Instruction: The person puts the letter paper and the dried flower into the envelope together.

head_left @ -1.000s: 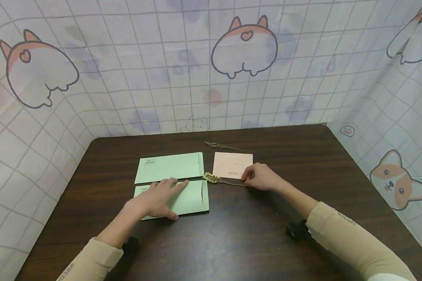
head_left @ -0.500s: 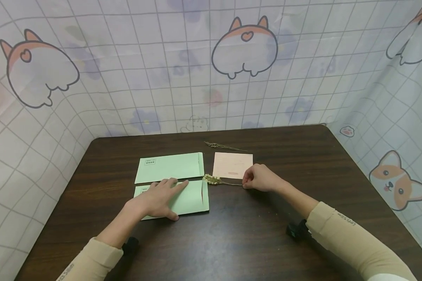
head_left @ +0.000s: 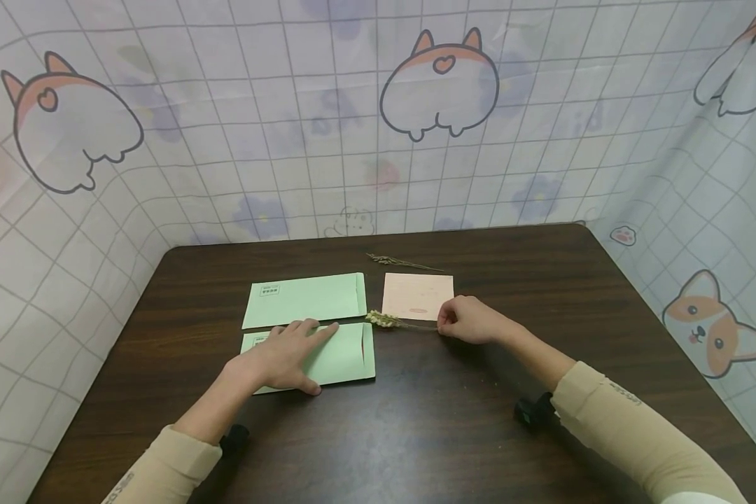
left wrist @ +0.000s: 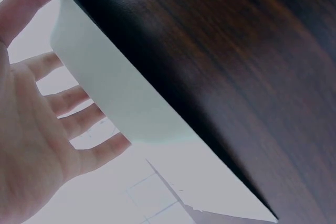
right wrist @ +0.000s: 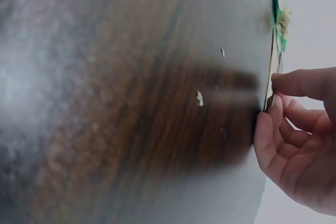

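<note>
Woodgrain tabletop (head_left: 409, 434) underlies right hand (head_left: 472, 320) pinching slender sprig (head_left: 386, 320).

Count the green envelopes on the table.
2. The far envelope lies left of the pink card; the near envelope lies partly under the left hand. Any stacked beneath would be hidden.

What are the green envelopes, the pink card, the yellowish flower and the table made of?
The green envelopes look like matte paper: thin, with folded flaps. The pink card looks like matte paper or cardstock: flat and printed. The yellowish flower seems a dull dried plant, thin-stemmed, though maybe artificial. The table looks like wood or laminate: streaky grain, soft shine.
</note>
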`<move>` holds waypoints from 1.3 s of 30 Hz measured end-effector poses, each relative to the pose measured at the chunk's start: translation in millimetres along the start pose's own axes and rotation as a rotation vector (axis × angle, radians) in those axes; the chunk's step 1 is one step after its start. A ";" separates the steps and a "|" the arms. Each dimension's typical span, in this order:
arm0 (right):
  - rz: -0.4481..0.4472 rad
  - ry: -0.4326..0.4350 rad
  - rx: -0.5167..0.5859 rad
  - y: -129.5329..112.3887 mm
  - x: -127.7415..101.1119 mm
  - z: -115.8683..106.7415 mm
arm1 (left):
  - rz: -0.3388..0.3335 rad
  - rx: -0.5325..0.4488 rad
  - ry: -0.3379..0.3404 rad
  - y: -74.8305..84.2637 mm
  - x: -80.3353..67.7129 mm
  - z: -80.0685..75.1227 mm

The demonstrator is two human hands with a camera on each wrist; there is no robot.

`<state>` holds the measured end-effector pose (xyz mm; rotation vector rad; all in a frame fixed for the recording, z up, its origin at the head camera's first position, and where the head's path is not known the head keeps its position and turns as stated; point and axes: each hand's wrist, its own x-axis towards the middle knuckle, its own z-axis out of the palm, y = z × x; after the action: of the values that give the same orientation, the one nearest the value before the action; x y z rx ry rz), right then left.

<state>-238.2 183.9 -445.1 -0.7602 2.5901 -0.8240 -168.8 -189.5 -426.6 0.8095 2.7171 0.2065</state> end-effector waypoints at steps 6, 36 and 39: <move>-0.027 -0.014 0.009 0.6 -1.3 -2.9 | -0.005 -0.004 0.007 0.1 0.2 0.7; -0.068 -0.032 0.131 15.8 -6.9 -8.0 | -0.012 -0.015 -0.009 -0.7 -0.4 0.0; -0.072 -0.045 0.163 19.9 -7.7 -9.5 | -0.010 -0.015 -0.006 -0.7 -0.1 -0.1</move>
<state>-243.9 206.2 -448.8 -0.8170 2.4332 -1.0139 -169.1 -190.2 -426.6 0.7907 2.7101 0.2212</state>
